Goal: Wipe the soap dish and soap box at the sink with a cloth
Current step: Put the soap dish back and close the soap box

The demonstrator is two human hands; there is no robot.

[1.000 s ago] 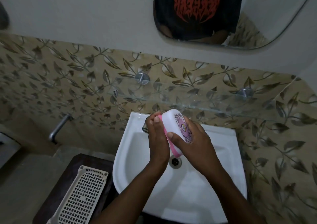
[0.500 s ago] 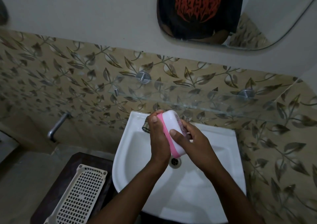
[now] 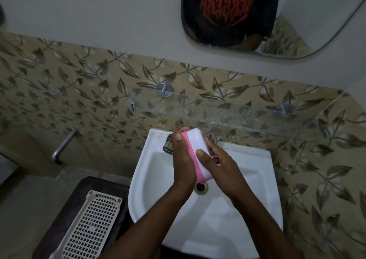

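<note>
Two forearms reach up from the bottom edge, and nearest us on the left a perforated cream tray [image 3: 87, 227] lies on a dark desk [image 3: 83, 187]. Over the white sink [image 3: 227, 229] we grip the soap box [image 3: 200, 149], a white lid on a pink base, turned on edge above the drain [image 3: 201, 187]. Our left hand [image 3: 181, 159] is closed around the pink side; our right hand [image 3: 219, 163] is closed on the white lid, thumb laid across it. A checked cloth [image 3: 168, 143] sits on the sink's back rim, just behind the left hand and held by neither. We judge the box is being handled before wiping; next, one hand must free itself to fetch that cloth. Beyond, a tap [image 3: 213, 137], a glass shelf [image 3: 237, 118], and a mirror [image 3: 297, 21] showing red lettering on a black shirt, unreadable.
</note>
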